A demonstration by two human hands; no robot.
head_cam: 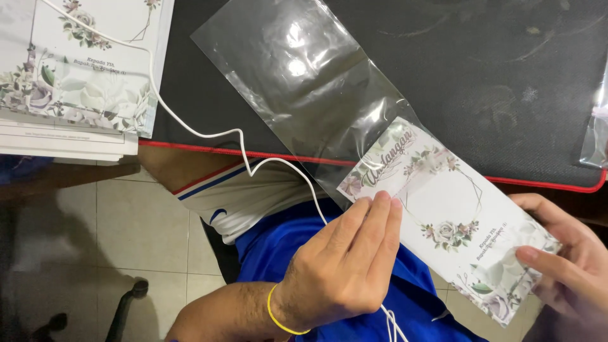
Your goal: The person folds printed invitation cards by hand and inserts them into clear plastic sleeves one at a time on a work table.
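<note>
closest to the camera, the person's left hand (345, 266) reached up from the bottom of the view, a thin yellow band (278, 318) round its wrist. its fingertips (382, 197) were pressed together on the near edge of a floral card (453, 218), close to where the card entered a clear plastic sleeve (304, 76). the right hand (573, 263) came in from the right edge and pinched the card's lower corner between thumb and fingers, so both hands were closed on the card.

the card was white with pale roses and a thin gold outline. it lay tilted, with only its upper end tucked inside the sleeve's mouth and the rest still outside, held above the person's lap at the table's front edge. the sleeve stretched away up and left across a black mat with red piping (506, 69), shiny with glare.

a white cable (209, 134) trailed from the top left, across the mat and down over blue clothing (304, 231). a stack of matching cards (69, 82) sat at the top left, and another bit of clear plastic (595, 133) showed at the right edge.

judging from this, the sleeve's mouth looked limp and creased, so a card corner could catch and buckle or tear the film. the loose cable could also snag the left wrist and drag things askew.
</note>
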